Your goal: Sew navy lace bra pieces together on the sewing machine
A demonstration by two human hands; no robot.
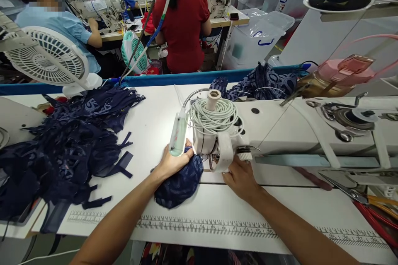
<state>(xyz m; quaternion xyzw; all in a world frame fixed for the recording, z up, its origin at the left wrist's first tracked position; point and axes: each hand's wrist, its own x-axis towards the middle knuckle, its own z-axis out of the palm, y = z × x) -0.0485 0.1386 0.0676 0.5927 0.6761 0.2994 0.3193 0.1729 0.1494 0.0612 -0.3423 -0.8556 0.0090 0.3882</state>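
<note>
**Both hands at the needle, dark cloth under the left palm**

Nearest the camera, a printed ruler strip (217, 227) runs along the front edge of the white table (149, 132). Just beyond it, the left hand (173, 162) lies on a bunched piece of navy patterned fabric (178, 184), fingers curled over the soft mound and pressing it down in front of the sewing machine (280, 132). It is a closed, gathering grip, with the fingertips tucked toward the machine head and partly hidden by it. The fabric looks thin and rumpled, with a faint lighter print, and it sits directly in front of the machine's needle end.

The right hand (241, 179) rests flat on the table just right of the needle area, fingers reaching under the machine head; whether they pinch anything cannot be told, since the head hides the tips.

On the machine itself, a small glowing lamp tube (178, 134) hangs at the needle end, and a coil of pale grey cable (214, 116) is wound around a cream post on top. The body is smooth white enamel.

Left of the machine, a loose heap of dark blue cut pieces (68, 149) with trailing straps spreads over the table. To its right lie scissors (345, 188) with red-orange handles. Behind the machine, more blue printed cloth (264, 80) is piled against a blue rail, and a white fan (46, 56) stands far left. Farther back, people sit at other machines.
</note>
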